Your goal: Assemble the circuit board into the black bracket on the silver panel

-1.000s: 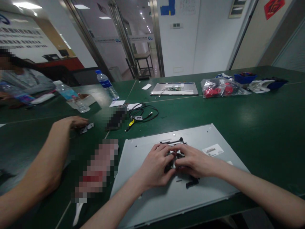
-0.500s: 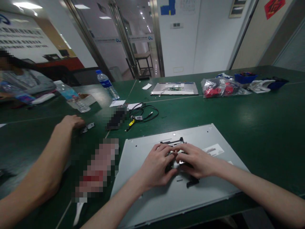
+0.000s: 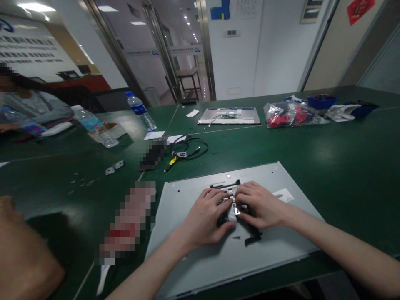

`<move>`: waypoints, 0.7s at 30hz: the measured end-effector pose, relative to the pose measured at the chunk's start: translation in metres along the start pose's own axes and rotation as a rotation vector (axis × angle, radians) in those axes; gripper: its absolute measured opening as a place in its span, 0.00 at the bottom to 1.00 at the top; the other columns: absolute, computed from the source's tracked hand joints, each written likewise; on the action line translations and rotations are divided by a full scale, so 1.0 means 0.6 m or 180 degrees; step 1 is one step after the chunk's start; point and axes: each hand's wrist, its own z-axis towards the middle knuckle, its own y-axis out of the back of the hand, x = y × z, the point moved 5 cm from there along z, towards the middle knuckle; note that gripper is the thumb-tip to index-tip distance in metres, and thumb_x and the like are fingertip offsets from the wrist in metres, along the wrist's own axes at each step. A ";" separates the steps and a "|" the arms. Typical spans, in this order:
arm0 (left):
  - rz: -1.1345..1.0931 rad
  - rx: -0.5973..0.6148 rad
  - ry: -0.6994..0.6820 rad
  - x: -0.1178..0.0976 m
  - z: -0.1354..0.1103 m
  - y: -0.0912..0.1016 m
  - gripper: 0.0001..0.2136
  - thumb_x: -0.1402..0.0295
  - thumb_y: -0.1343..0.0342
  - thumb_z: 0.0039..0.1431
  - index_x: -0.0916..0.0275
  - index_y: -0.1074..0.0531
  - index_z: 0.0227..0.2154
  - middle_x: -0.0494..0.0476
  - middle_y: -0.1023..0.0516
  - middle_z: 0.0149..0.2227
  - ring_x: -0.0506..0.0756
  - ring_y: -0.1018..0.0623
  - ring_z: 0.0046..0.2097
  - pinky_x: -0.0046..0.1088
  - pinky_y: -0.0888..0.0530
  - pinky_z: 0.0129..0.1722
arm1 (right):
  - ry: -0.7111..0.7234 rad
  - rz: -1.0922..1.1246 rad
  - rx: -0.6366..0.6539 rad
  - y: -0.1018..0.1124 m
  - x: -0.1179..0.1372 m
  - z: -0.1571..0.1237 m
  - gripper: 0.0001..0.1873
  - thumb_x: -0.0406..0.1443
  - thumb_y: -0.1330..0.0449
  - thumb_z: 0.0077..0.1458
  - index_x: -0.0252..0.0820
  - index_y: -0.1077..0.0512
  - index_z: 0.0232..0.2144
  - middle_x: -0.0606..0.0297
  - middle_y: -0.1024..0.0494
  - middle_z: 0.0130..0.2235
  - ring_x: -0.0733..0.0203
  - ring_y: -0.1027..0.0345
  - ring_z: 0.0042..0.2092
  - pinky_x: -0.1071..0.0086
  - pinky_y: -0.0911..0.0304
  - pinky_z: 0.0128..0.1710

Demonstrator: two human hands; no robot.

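Note:
A flat grey metal panel (image 3: 193, 254), like the back of a screen, lies before me on the green table. My left hand (image 3: 211, 214) rests at its middle, thumb and fingers apart around dark parts partly hidden beneath. Facing it, my right hand (image 3: 261, 205) curls its fingers over the assembly; what they grip is hidden. Between the hands shows a small shiny metal piece (image 3: 237, 209). A black bracket (image 3: 252, 240) sticks out below my right hand, and a black strip (image 3: 225, 184) shows above the fingertips. A small dark sliver (image 3: 236, 237) lies on the panel.
A co-worker's arm (image 3: 25, 250) reaches in at the left. Small metal plates (image 3: 114, 167), a coiled black cable (image 3: 190, 148), water bottles (image 3: 141, 111) and a second panel (image 3: 229, 116) lie beyond. A plastic bag with red items (image 3: 292, 116) is at the back right.
My right hand has shifted slightly up and right, uncovering the shiny metal piece; my left hand stays nearly still. The co-worker's hand has pulled back from the small metal plates.

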 end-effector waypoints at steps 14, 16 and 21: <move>0.0143 0.0078 0.0036 0.004 -0.001 -0.010 0.20 0.58 0.44 0.60 0.59 0.30 0.53 0.60 0.26 0.52 0.63 0.29 0.53 0.48 0.36 0.55 | -0.0029 0.0016 0.0043 -0.002 0.000 0.000 0.11 0.36 0.41 0.54 0.41 0.33 0.41 0.57 0.27 0.44 0.53 0.36 0.47 0.57 0.40 0.50; 0.0150 0.0067 0.0037 0.003 -0.001 -0.011 0.19 0.58 0.44 0.61 0.59 0.30 0.53 0.60 0.26 0.52 0.63 0.28 0.53 0.47 0.35 0.55 | -0.0020 0.0010 0.0029 -0.002 -0.001 0.000 0.11 0.36 0.41 0.55 0.40 0.33 0.41 0.57 0.27 0.44 0.53 0.36 0.47 0.57 0.41 0.50; 0.0173 0.0050 0.0040 0.001 -0.001 -0.011 0.20 0.57 0.44 0.61 0.59 0.31 0.53 0.61 0.25 0.51 0.64 0.28 0.52 0.48 0.35 0.54 | -0.0029 0.0020 0.0012 -0.001 0.001 0.000 0.10 0.36 0.41 0.55 0.40 0.33 0.40 0.57 0.27 0.43 0.53 0.36 0.46 0.57 0.41 0.50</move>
